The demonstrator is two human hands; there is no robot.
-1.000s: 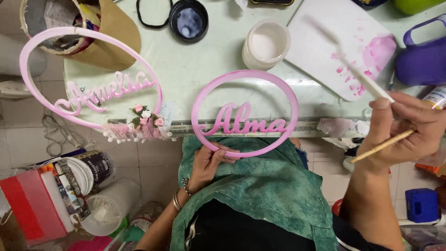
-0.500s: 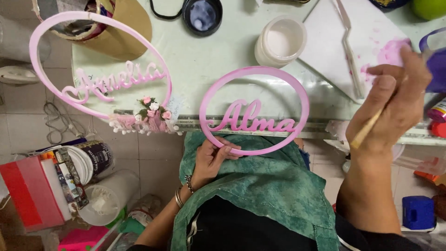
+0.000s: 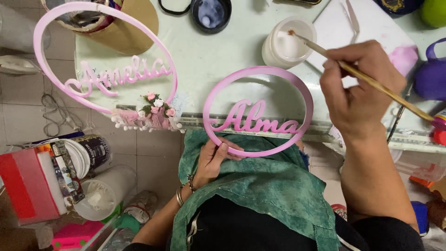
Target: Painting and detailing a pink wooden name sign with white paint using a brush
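My left hand (image 3: 212, 160) grips the bottom rim of a pink oval hoop with a cursive name across it (image 3: 258, 111), resting half on the table edge and half over my green apron. My right hand (image 3: 360, 90) holds a thin wooden paintbrush (image 3: 371, 83), its bristle tip poised over a white cup of paint (image 3: 288, 44) at the table's middle.
A second, larger pink name hoop with small flowers (image 3: 107, 69) lies at the left of the pale green table (image 3: 218, 60). A white palette board smeared pink (image 3: 371, 37), a dark round lid (image 3: 210, 14) and a purple object (image 3: 429, 76) sit nearby. Tubs and a red box (image 3: 28, 186) stand on the floor.
My right hand has swung the brush from the pink-smeared palette leftward to the white paint cup. The left hand keeps its hold on the hoop.
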